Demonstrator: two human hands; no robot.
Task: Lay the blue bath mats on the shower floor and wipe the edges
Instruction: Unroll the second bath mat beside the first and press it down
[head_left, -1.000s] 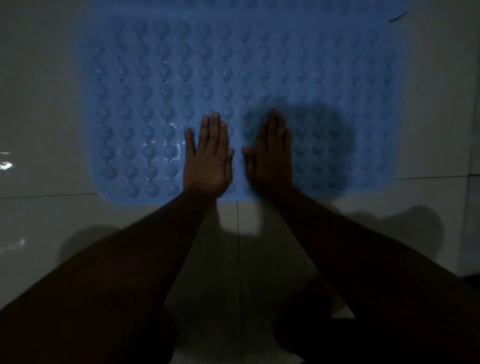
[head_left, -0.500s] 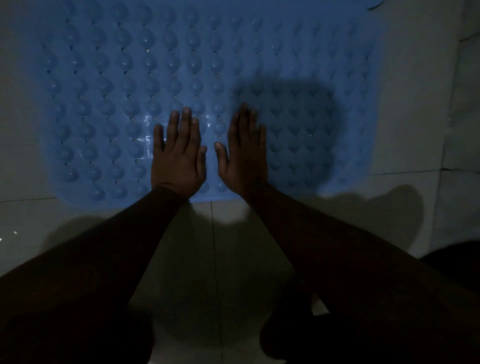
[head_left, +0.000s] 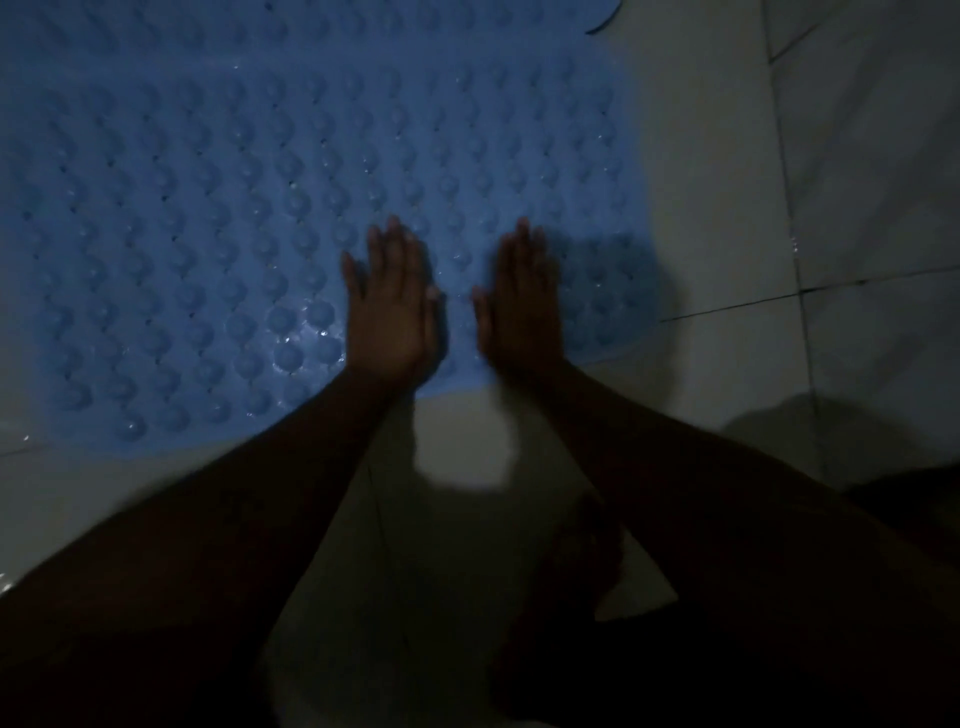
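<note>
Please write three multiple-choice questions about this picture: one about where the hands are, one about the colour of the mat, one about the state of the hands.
1. Where are both hands?
A. near the mat's close edge
B. on the wall
C. on bare tile

2. What colour is the mat?
A. green
B. blue
C. red

3. How are the hands?
A. closed in fists
B. holding a cloth
C. flat and open

Answers: 1 A, the left hand and right hand lie on the mat near its close edge; 2 B, its bumpy surface is blue; 3 C, fingers are stretched out, holding nothing.

bare tile floor (head_left: 727, 208) right of mat (head_left: 208, 208), wall (head_left: 883, 156) beyond
</note>
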